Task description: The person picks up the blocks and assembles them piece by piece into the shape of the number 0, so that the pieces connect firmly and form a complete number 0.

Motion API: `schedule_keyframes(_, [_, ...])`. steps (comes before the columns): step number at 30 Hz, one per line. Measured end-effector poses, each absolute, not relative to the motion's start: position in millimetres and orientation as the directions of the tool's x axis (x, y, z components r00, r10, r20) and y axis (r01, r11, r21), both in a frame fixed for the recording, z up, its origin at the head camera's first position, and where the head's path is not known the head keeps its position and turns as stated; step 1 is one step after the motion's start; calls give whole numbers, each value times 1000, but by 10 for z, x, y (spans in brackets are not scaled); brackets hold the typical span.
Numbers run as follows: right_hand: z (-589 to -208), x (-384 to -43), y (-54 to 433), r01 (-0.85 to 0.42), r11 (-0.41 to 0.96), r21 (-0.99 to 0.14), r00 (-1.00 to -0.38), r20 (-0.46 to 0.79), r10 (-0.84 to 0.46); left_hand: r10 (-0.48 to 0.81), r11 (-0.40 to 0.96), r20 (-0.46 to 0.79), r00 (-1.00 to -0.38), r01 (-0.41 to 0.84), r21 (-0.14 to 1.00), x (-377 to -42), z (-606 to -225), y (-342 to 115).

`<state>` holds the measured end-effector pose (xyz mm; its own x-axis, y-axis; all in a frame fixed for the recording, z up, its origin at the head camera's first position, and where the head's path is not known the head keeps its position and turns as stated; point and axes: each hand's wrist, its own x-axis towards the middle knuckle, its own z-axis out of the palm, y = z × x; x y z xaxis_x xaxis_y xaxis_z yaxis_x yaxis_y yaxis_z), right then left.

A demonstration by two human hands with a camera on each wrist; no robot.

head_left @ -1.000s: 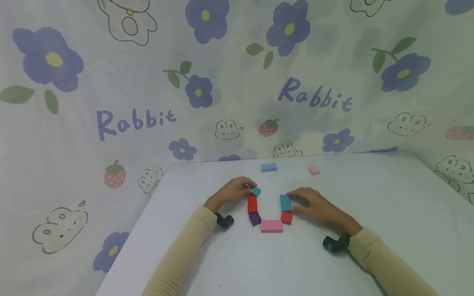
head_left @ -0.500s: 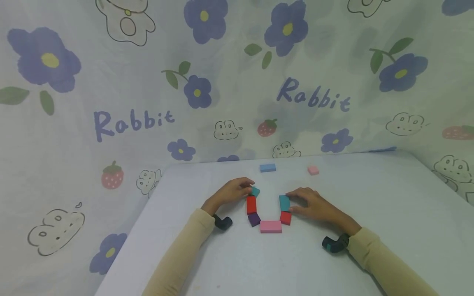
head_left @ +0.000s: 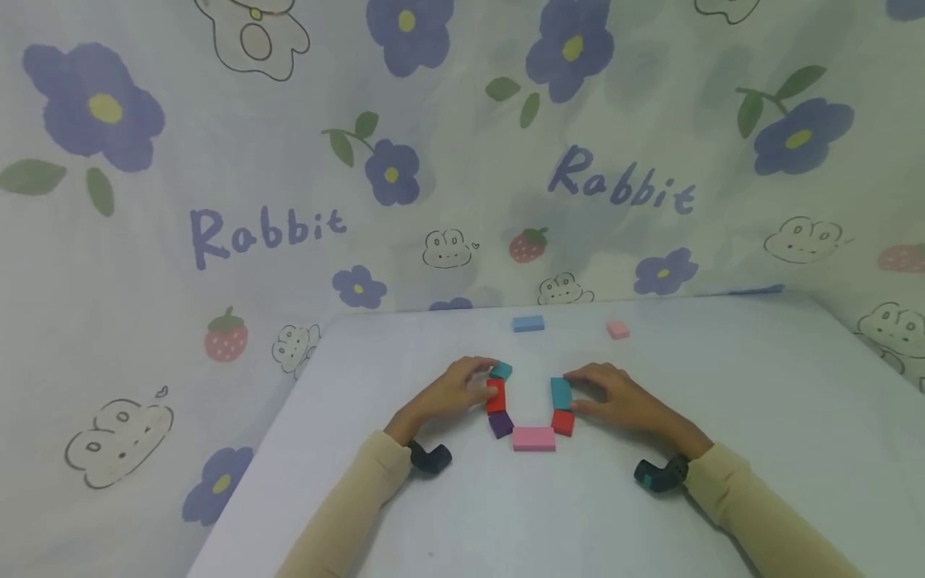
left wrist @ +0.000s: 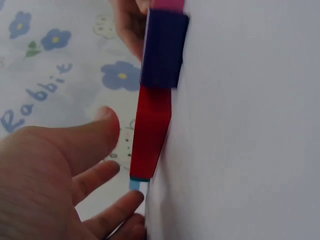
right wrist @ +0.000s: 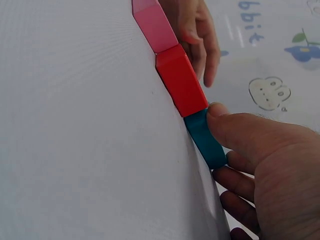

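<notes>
Several wooden blocks lie end to end in a U on the table. My left hand (head_left: 458, 388) reaches over the left side, thumb overlapping a long red block (left wrist: 150, 135) in the head view, fingertips beside a small teal block (head_left: 501, 370). In the left wrist view that thumb stands apart from the red block, fingers spread. My right hand (head_left: 610, 393) pinches a long teal block (right wrist: 206, 140) between thumb and fingertips at its ends. Below it sits a short red block (head_left: 563, 423). A purple block (head_left: 501, 424) and a pink block (head_left: 534, 438) form the near bend.
Farther back on the white table (head_left: 405, 514) lie a light blue block (head_left: 528, 323) and a small pale pink block (head_left: 617, 330). A patterned curtain (head_left: 462, 160) hangs behind the table's far edge. Dark wrist devices (head_left: 661, 474) sit at both wrists.
My left hand has drawn back toward me from the small teal block, its thumb now over the long red block. The right hand stays at the long teal block. The view shifted slightly.
</notes>
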<state>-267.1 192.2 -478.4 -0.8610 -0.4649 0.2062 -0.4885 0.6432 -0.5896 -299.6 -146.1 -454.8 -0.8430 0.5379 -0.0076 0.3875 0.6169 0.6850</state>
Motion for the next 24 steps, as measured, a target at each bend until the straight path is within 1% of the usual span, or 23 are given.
schedule_keyframes(7, [-4786,-2680,1921,-478,656,-584,-867,196,-458,522,626,39,-852,414,661,-2934,-4590,-1455])
schedule_keyframes(13, [-4732,-2685,1932,-469,657,-591,-873,200,-444,495,649,37,-868,398,649,-2944,-4571,-1444])
schedule_keyframes(18, [-4703,-2691,1921,-479,640,-601,-867,211,-451,484,667,38,-874,397,631,-2958,-4539,-1446])
schedule_keyframes(20, [-4706,-2683,1908,-485,634,-602,-864,219,-453,479,661,46,-877,394,638,-2947,-4542,-1449])
schedule_keyframes(24, [-4775,-2628,1896,-458,654,-602,-876,183,-446,480,653,32,-877,381,655,-2867,-4625,-1464])
